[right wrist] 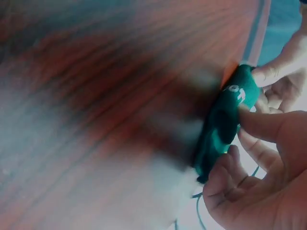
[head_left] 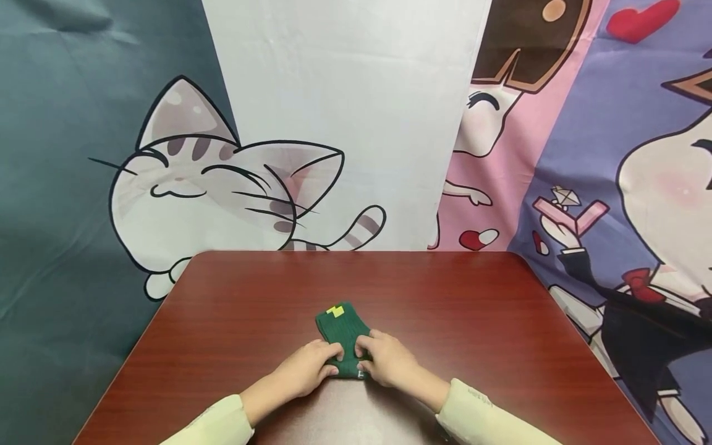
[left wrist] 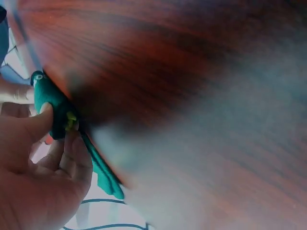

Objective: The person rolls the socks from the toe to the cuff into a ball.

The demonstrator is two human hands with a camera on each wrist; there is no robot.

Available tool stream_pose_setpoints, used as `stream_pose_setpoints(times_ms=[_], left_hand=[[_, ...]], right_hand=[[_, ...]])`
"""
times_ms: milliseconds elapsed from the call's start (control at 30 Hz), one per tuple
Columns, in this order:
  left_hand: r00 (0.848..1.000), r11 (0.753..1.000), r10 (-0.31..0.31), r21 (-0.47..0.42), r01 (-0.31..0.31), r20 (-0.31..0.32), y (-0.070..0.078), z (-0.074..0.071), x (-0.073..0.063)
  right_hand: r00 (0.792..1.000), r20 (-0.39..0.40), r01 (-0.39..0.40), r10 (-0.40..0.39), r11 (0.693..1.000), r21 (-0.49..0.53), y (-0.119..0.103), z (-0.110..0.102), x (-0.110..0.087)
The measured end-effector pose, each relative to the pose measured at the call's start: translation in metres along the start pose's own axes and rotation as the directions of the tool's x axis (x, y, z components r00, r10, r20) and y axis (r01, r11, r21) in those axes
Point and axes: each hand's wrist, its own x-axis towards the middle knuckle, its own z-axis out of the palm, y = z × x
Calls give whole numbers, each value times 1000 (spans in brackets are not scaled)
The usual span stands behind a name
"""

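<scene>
From where I stand, both hands have a narrow grip on 1 dark green ribbed sock (head_left: pixel 347 330): the left hand (head_left: pixel 313 369) pinches its near end on 1 side, the right hand (head_left: pixel 392 360) on the other, thumbs and fingers curled in. The sock lies on the glossy red-brown table (head_left: pixel 456 303), its yellow patch (head_left: pixel 336 311) at the far end, white lettering (right wrist: pixel 234 90) between the hands. 2 pale sleeves (head_left: pixel 492 414) reach in. Behind the table hangs a cartoon backdrop with a smiling striped cat (head_left: pixel 200 179).
</scene>
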Motion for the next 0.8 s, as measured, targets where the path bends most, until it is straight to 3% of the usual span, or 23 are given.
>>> stream_pose_setpoints(times_ms=[100,233,367,467,667,800], left_hand=[[996,977,79,198,-72,-31,5,0,-2],[987,909,154,398,-125,-40,11,1,-4],[982,855,186,498,-147,-29,15,3,-5],[980,826,199,541,-157,-19,16,6,-4],[976,829,214,535,-166,-29,17,12,-3],[982,863,188,480,-157,-17,14,11,2]], right_hand=[[987,-82,128,-137,986,-111,-4,0,-1],[960,-95,230,-262,937,-264,-8,-2,-3],[957,-45,251,-287,895,-369,-10,-1,-4],[961,-13,248,-277,880,-404,-13,2,-3],[953,-18,272,-301,883,-384,-10,5,-2],[954,-28,275,-300,905,-326,-2,4,-1]])
